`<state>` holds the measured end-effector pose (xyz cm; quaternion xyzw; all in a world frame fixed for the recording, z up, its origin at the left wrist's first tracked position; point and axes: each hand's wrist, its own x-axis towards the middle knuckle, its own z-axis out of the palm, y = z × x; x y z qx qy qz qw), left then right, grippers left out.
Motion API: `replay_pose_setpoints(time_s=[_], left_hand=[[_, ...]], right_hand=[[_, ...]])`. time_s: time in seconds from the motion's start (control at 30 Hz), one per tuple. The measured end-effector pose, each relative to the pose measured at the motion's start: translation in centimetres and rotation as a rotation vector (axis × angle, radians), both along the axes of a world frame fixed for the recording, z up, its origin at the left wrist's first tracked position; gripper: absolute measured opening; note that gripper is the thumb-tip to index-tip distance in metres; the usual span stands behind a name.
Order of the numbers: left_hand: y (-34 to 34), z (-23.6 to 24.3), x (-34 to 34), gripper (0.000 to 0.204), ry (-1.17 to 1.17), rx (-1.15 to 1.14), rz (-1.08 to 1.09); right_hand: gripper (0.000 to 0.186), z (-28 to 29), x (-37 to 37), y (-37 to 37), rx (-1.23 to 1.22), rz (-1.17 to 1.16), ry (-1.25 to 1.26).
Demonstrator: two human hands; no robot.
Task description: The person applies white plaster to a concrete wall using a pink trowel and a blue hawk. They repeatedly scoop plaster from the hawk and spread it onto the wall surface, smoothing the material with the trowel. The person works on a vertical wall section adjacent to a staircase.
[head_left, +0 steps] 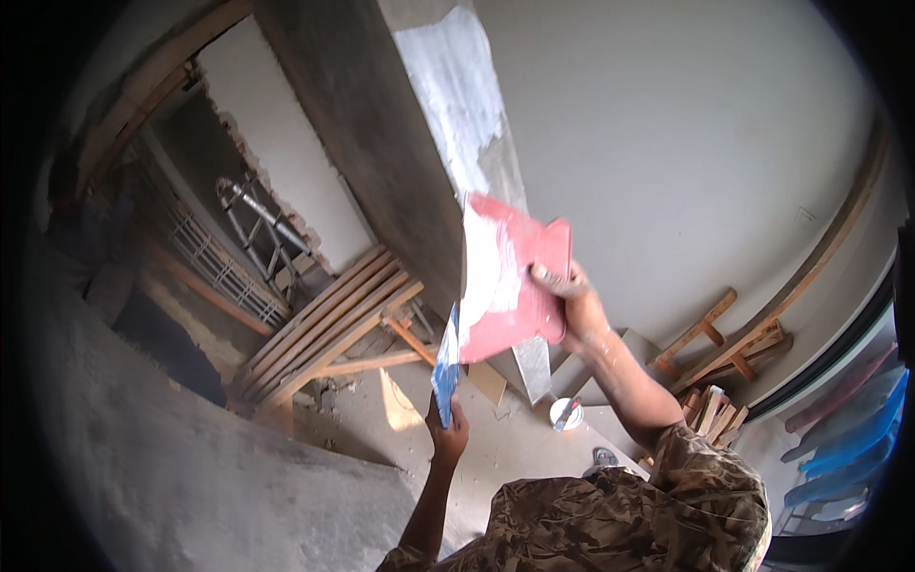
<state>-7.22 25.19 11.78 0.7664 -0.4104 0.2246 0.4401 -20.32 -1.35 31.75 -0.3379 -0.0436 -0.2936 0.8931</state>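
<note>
In my right hand (570, 303) is a pink plastic plastering board (530, 322), its thumb lying over the face. White plaster (484, 272) coats the left part of the board. My left hand (450, 437) is closed around a blue trowel (443, 383) with white smears, its upper end at the board's left edge. Behind and above the board rises a grey pillar face (513, 172). A white plaster patch (453, 81) covers much of its upper part. Whether the board touches the pillar I cannot tell.
Below the pillar a white bucket (559, 422) with a tool in it stands on the floor. Stacked timber planks (329, 329) and a metal ladder (257, 210) are at left. Wood offcuts (710, 415) lie at right, near a wooden frame (701, 329) against the wall.
</note>
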Motion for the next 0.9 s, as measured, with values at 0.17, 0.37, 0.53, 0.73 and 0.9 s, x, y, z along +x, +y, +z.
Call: replay_pose_setpoints(time_s=[0.17, 0.37, 0.53, 0.73, 0.9], left_hand=[[0.1, -3.0, -2.5, 0.034, 0.400, -0.104, 0.102], [-1.2, -3.7, -4.9, 0.052, 0.593, -0.424, 0.193], [-2.7, -2.6, -5.9, 0.049, 0.665, -0.362, 0.226], [-3.1, -4.9, -7.6, 0.045, 0.657, -0.370, 0.327], [-3.8, -5.0, -8.0, 0.044, 0.675, -0.397, 0.353]], right_hand=[[0.027, 9.1, -0.5, -13.8, -0.754, -0.797, 0.018], [0.039, 18.7, 9.5, -22.4, -1.554, -1.443, -0.259], [0.049, 23.9, 14.4, -24.9, -1.776, -1.660, -0.332], [0.057, 15.3, 17.5, -24.4, -1.752, -1.588, -0.369], [0.058, -0.7, 14.5, -22.8, -1.941, -1.266, -0.259]])
